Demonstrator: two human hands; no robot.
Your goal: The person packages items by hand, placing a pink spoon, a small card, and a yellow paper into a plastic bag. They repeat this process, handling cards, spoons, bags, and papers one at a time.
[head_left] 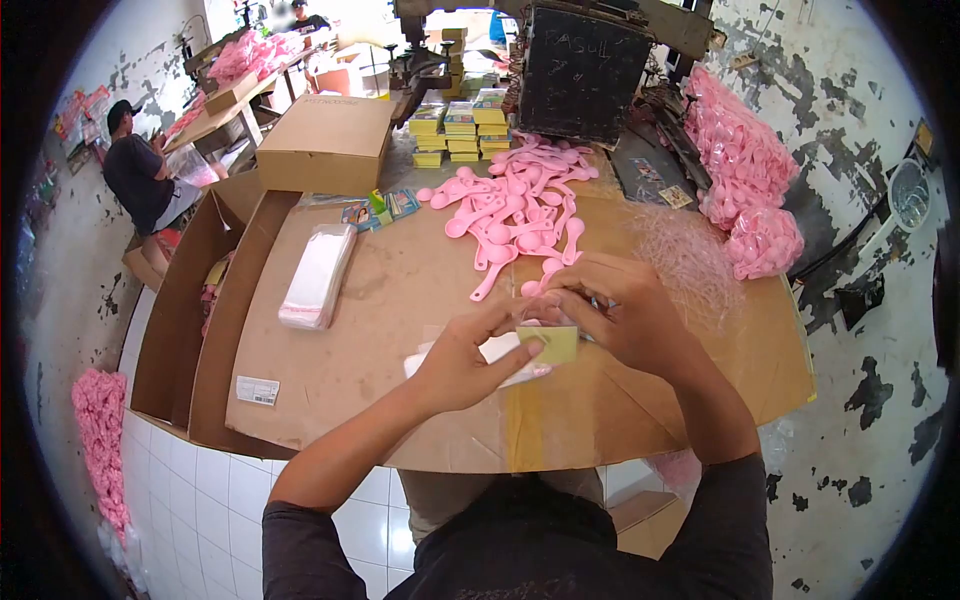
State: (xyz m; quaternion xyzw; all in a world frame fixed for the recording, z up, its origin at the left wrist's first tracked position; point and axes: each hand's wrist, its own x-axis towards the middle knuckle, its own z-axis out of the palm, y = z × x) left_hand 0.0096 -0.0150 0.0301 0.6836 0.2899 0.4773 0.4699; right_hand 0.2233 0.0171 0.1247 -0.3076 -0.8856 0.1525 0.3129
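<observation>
My left hand (465,365) is closed on a small clear plastic bag (540,312), its thumb pressed on a yellow card (560,346) that sits in or against the bag. At the bag's upper edge, the fingers of my right hand (615,300) are pinched together on the thin plastic; their tips are partly hidden. Under my hands lies a stack of clear bags (425,362). Just beyond them spreads a loose pile of pink measuring spoons (515,215), the nearest ones close to my right fingertips.
A second bag stack (318,275) lies on the left of the cardboard-covered table (400,425). Behind stand a closed carton (325,140), card stacks (460,130) and a black machine box (580,75). Bagged spoons (745,150) and plastic shreds (690,260) are right. A person (145,170) sits far left.
</observation>
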